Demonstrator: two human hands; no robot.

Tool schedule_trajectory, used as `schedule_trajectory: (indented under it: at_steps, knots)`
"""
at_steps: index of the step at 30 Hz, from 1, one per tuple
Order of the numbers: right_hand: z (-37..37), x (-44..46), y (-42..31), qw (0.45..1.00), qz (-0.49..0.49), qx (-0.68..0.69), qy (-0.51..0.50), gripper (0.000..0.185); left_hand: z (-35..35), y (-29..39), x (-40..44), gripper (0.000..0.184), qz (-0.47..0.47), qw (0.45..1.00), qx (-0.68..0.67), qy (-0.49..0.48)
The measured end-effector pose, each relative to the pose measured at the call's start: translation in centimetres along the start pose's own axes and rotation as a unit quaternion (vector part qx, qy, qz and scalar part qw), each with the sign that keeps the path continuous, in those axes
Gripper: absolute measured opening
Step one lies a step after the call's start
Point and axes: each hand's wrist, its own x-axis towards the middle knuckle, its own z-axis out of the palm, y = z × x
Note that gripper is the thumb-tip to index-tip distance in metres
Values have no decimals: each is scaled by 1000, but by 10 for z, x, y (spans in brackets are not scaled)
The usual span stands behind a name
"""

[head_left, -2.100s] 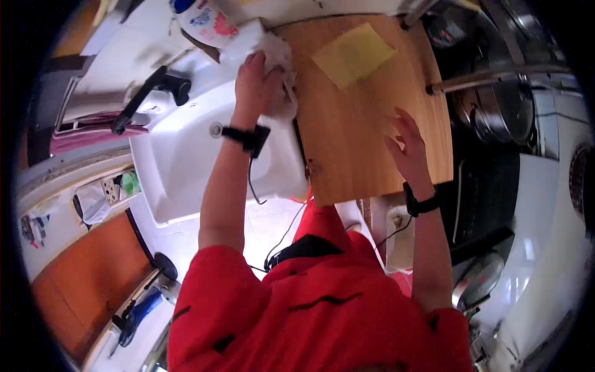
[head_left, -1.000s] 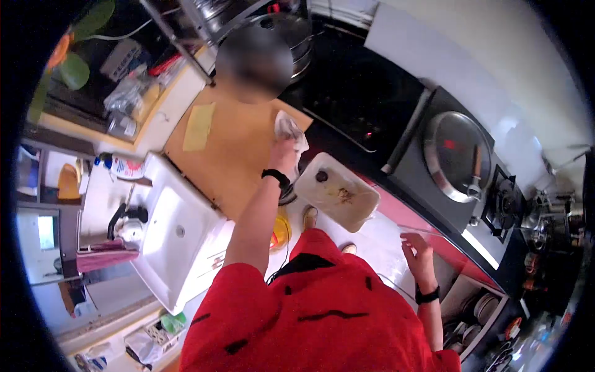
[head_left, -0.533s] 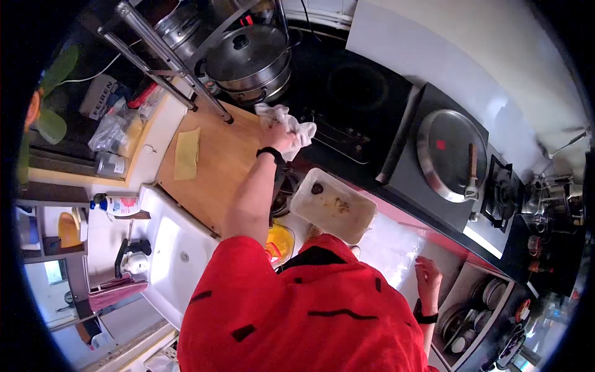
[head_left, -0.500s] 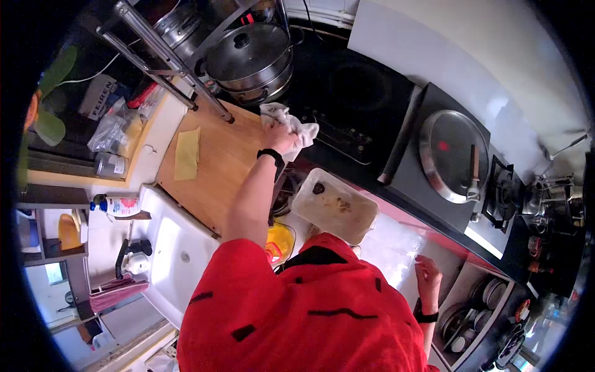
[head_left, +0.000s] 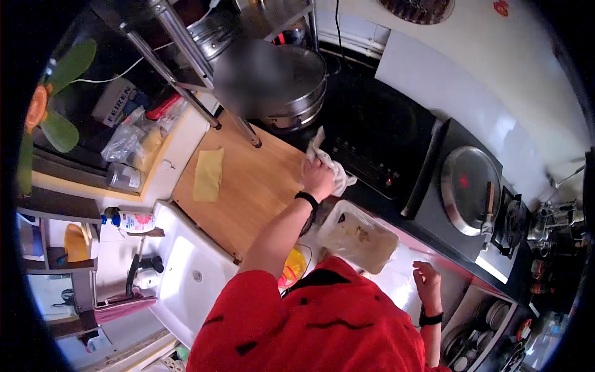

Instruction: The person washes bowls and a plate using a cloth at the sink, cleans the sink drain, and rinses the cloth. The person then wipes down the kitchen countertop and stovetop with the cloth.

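Note:
A pale cloth [head_left: 340, 177] is bunched under my left hand [head_left: 319, 180], whose fingers close over it. The cloth lies at the front edge of the black cooktop [head_left: 381, 118], beside the right end of the wooden board [head_left: 254, 186]. Part of the cloth is hidden by the hand. My right hand [head_left: 427, 286] hangs low on the right with loosely curled fingers and nothing in it. Between the hands, close to my body, is a whitish rectangular container [head_left: 358, 239] with dark bits on its bottom.
A lidded steamer pot [head_left: 304, 93] stands behind the board, near a metal rack [head_left: 186, 49]. A yellow cloth [head_left: 209, 175] lies on the board. The white sink [head_left: 186, 273] is at left. To the right, a round pan [head_left: 468, 189] sits on a dark surface.
My left hand and the cloth have shifted right, along the board's end and the cooktop's front edge. The view has moved too. A red light now shows on the cooktop panel.

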Motion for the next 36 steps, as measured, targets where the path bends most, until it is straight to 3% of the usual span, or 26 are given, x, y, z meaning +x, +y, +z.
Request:
schedule_trajectory:
  at_steps: [1, 2, 4, 6, 8, 10, 12, 14, 16, 17, 18, 20, 22, 24, 26, 27, 29, 30, 32, 36]
  knots:
    - [3, 4, -1, 1000, -7, 0, 3, 18, 14, -3, -2, 31, 54, 995, 16, 78]
    - [6, 6, -2, 1000, -17, 1, 4, 18, -19, 8, -5, 27, 63, 997, 42, 9]
    - [10, 8, -7, 1000, -27, 2, 6, 19, 19, 17, -12, 26, 135, 989, -31, 57]
    - [12, 11, -15, 997, -75, -31, 8, 21, 34, 36, -24, 24, 131, 988, -74, 26]
    - [12, 11, -19, 997, -68, -26, 6, 21, -6, 57, -35, 22, 161, 984, -81, -17]
    - [11, 10, -19, 998, -61, -21, 1, 21, 4, 65, -33, 21, 191, 972, -125, 59]
    - [11, 8, -17, 997, -56, -46, 16, 22, 11, 71, -27, 20, 175, 967, -186, 0]
    - [15, 7, -14, 1000, -15, -26, 9, 21, 11, 74, -21, 15, 187, 966, -171, 47]
    - [18, 6, -14, 1000, -5, -26, -4, 24, 20, 76, -11, 15, 161, 943, -286, -48]
    - [17, 5, -14, 1000, -4, -26, -5, 24, 2, 72, -10, 16, 142, 896, -420, 2]
    - [17, 3, -13, 1000, -15, -25, 0, 23, -17, 58, -12, 16, 135, 876, -462, -10]
    - [21, -1, -11, 1000, -22, -17, 6, 23, -12, 32, -3, 17, -75, 764, -640, 35]
    - [20, -8, -7, 999, 10, -26, 27, 23, -57, -9, 0, 21, -189, 721, -645, 167]
    - [21, -14, -1, 999, 23, 0, 24, 23, -149, -39, 0, 25, -286, 700, -641, 128]
    - [23, -17, 2, 999, 25, -2, 33, 23, -120, -86, 23, 21, -226, 790, -491, 289]
    - [24, -18, 0, 999, 26, -1, 35, 23, -94, -101, 39, 21, -223, 791, -492, 288]
    - [24, -20, -3, 999, 43, 2, 30, 25, -54, -118, 67, 34, -172, 892, -253, 334]
    - [24, -21, -2, 998, 46, 2, 33, 25, -90, -94, 64, 43, -213, 935, -175, 222]
    - [24, -24, 0, 998, 32, 5, 49, 25, -109, -66, 65, 42, -245, 931, -201, 183]
    - [16, -31, -3, 995, 87, -6, 48, 24, -109, -47, 76, 38, -207, 944, -183, 179]
